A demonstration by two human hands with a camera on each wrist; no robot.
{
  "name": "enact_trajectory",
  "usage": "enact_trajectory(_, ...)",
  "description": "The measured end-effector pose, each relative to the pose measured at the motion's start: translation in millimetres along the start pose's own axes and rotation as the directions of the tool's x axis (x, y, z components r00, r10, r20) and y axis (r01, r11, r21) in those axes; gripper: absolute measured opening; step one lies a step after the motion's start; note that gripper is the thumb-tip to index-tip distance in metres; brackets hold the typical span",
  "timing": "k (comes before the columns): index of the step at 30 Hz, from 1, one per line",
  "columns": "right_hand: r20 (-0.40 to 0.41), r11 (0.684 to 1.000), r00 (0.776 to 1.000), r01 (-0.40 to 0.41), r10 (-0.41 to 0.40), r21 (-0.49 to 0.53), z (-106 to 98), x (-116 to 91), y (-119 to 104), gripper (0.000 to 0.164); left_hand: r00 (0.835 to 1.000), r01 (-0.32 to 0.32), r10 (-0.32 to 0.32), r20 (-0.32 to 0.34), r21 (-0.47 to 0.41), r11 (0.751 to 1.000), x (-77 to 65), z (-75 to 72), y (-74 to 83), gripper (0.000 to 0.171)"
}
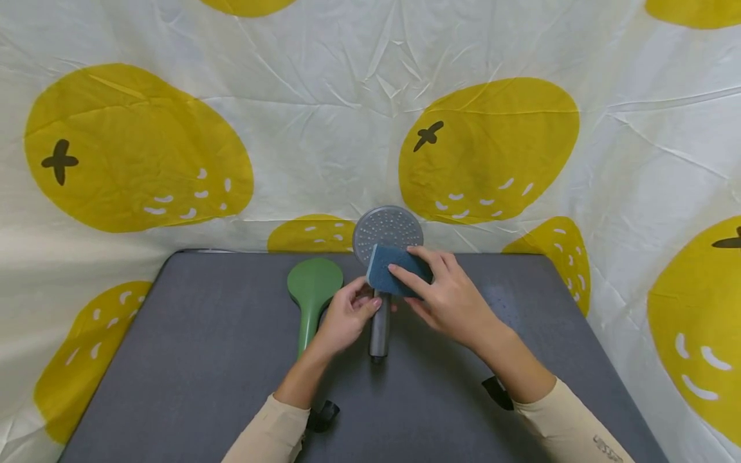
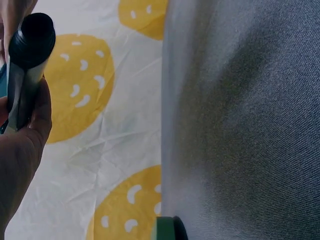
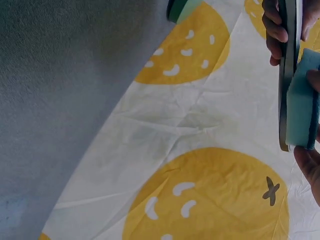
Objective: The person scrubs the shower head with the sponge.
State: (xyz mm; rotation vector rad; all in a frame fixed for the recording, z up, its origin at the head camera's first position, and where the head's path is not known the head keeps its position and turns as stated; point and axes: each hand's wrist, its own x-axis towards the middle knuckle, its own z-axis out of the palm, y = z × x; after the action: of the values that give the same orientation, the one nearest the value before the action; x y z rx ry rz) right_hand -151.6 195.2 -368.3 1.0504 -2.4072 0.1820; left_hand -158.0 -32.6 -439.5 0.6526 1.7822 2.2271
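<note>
My left hand grips the grey handle of a shower head, its round nozzle face tilted up toward the head camera. In the left wrist view the black threaded end of the handle points at the camera. My right hand holds a blue sponge against the lower part of the nozzle face. Seen from the right wrist, the sponge has a light soft layer and a darker thin layer, and its soft side lies along the shower head's face. Fingers of the right hand press the dark side.
A green shower head lies on the grey table, just left of my left hand. Behind the table hangs a white curtain printed with yellow fruit. Dark wrist straps or mounts show near the sleeves.
</note>
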Motion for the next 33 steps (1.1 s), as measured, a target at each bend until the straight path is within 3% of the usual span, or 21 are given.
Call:
enact_trajectory(12,-0.131,0.998,0.99,-0.052,0.048,-0.022,-19,20,36,0.066,1.0,-0.005,0.004,0.016,0.053,0.999,-0.2,-0.1,3.9,0.04)
enact_trajectory(19,-0.157,0.994,0.982,-0.107,0.107,0.013,-24,27,51,0.065,1.0,-0.007,0.007,0.007,0.046,0.999,-1.3,0.3,3.1,0.038)
enact_trajectory(26,-0.169,0.996,0.982,-0.085,0.088,0.021,-16,22,47,0.066,1.0,-0.016,0.015,0.009,0.017,1.0,-1.8,-0.6,2.0,0.037)
enact_trajectory(33,-0.178,0.998,0.983,-0.045,0.051,0.037,3,11,27,0.073,1.0,-0.018,0.018,-0.01,0.009,1.0,1.8,-1.1,2.8,0.037)
